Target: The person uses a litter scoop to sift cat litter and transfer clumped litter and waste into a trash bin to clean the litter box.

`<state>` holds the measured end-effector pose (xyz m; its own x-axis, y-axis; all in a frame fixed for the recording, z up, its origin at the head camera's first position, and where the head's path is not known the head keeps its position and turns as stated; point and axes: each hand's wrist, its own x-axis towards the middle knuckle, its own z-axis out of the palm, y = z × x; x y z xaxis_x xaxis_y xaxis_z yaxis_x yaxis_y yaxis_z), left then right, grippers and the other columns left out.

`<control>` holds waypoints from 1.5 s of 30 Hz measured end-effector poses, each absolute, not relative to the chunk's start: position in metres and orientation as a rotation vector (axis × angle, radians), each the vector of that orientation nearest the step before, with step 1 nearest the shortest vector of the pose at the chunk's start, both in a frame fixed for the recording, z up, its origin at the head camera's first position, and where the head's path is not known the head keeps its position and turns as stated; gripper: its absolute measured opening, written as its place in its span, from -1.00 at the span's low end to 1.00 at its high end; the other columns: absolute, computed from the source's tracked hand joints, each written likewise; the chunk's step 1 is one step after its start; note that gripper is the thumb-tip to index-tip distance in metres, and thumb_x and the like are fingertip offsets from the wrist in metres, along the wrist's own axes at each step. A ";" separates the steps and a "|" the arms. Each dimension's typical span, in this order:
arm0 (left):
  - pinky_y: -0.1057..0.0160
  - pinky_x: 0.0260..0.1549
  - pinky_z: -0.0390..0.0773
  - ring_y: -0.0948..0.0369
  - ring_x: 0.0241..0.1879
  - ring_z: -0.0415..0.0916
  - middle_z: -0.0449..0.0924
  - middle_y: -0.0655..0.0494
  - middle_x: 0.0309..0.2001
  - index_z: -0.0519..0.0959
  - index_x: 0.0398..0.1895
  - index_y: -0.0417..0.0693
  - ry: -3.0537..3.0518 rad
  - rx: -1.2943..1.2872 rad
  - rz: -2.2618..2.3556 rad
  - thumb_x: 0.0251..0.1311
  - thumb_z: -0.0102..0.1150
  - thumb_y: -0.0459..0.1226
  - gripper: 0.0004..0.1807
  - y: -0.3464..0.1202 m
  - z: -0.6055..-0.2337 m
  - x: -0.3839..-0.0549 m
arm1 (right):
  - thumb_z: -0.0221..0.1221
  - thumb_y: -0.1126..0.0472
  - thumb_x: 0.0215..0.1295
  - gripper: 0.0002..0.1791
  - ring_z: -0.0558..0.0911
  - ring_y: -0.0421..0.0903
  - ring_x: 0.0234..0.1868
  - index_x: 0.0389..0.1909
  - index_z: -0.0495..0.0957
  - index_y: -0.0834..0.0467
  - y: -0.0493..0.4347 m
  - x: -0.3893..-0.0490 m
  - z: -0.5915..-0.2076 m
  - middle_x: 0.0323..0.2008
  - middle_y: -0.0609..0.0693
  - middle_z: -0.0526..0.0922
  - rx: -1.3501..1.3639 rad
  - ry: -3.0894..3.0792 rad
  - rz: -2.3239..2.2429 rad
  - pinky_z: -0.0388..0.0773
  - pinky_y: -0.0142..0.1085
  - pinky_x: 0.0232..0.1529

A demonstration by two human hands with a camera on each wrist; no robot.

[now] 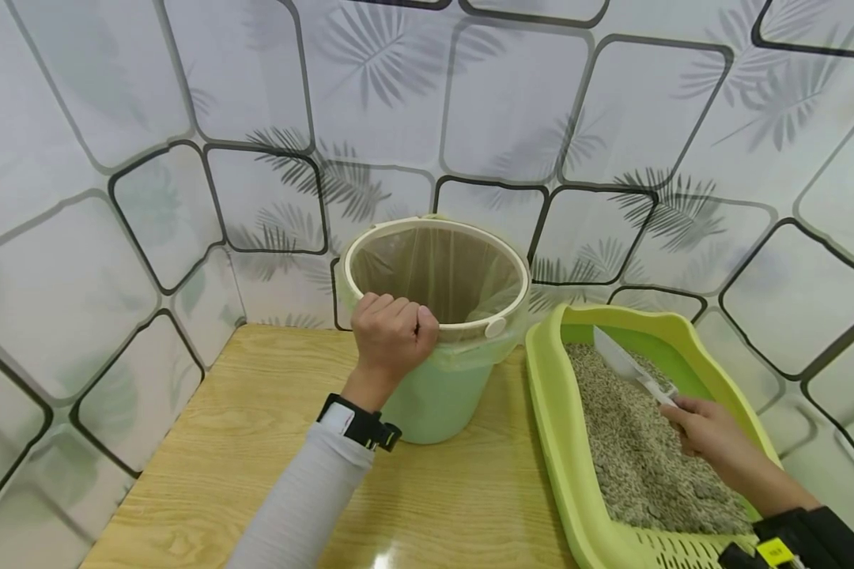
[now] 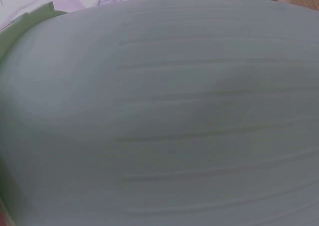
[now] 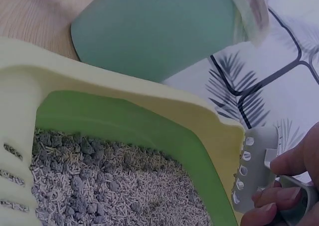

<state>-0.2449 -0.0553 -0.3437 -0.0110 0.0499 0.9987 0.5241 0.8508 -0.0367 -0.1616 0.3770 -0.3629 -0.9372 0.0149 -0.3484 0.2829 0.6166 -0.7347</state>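
Over the tray at the person's right, a white scoop (image 1: 622,359) is pinched by its handle in the right grip (image 1: 708,435), between thumb and curled fingers, its blade reaching up and leftward from them toward the tray's far end. From the right wrist, a row of holes shows along the scoop, beside the tray's rim. Beneath it in the head view, grey-brown litter (image 1: 633,450) covers the floor of the yellow-green litter tray (image 1: 555,419); the wrist view shows dark clumps among pale pellets. At the tray's near end is a slotted ledge (image 1: 655,537).

To the tray's left, near the wall, a pale green bin (image 1: 434,407) stands upright on the wood-grain worktop (image 1: 270,411). Its cream ring (image 1: 462,325) goes around the mouth, with a clear bag (image 1: 441,269) lining the inside and hanging over the edge. The left grip (image 1: 394,332) clasps the near-left part of that rim, knuckles uppermost, the forearm crossing in front of the bin. A ribbed grey-green surface fills most of the left wrist view, probably the bin's side. Between scoop and bin mouth rises the tray's left wall, and leaf-patterned covering (image 1: 384,103) backs everything
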 end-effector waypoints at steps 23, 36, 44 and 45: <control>0.21 -0.64 0.20 0.19 -0.80 -0.01 0.06 0.13 -0.88 0.15 -0.94 -0.05 -1.546 -0.461 -0.402 0.02 -0.02 -0.32 -0.57 -0.052 -0.341 -0.247 | -0.14 0.20 0.50 -0.41 0.44 0.01 -0.58 0.29 0.20 0.65 0.401 -0.158 -0.365 -0.41 0.36 0.54 0.071 3.245 -0.392 0.31 -0.17 -0.61; 0.19 -0.63 0.23 0.19 -0.79 0.00 0.06 0.13 -0.88 0.15 -0.93 -0.03 -1.553 -0.456 -0.403 0.04 -0.03 -0.31 -0.57 -0.053 -0.343 -0.249 | -0.16 0.06 0.58 -0.30 0.24 -0.25 -0.75 0.42 0.12 0.59 0.357 -0.179 -0.303 -0.64 -0.04 0.37 -0.125 3.159 -0.618 0.29 -0.32 -0.71; 0.20 -0.65 0.20 0.20 -0.79 -0.04 0.03 0.13 -0.88 0.13 -0.93 -0.03 -1.545 -0.457 -0.400 0.03 -0.03 -0.31 -0.57 -0.053 -0.344 -0.249 | -0.11 0.12 0.55 -0.45 0.30 -0.13 -0.69 0.38 0.31 0.40 0.274 -0.202 -0.226 -0.59 0.06 0.45 -0.471 3.294 -0.345 0.26 -0.28 -0.67; 0.20 -0.65 0.19 0.20 -0.79 -0.05 0.03 0.13 -0.88 0.13 -0.93 -0.03 -1.545 -0.457 -0.401 0.03 -0.03 -0.31 -0.57 -0.052 -0.344 -0.249 | -0.08 0.16 0.52 -0.49 0.36 -0.08 -0.65 0.34 0.34 0.39 0.263 -0.205 -0.220 -0.53 0.12 0.51 -0.531 3.318 -0.262 0.31 -0.26 -0.65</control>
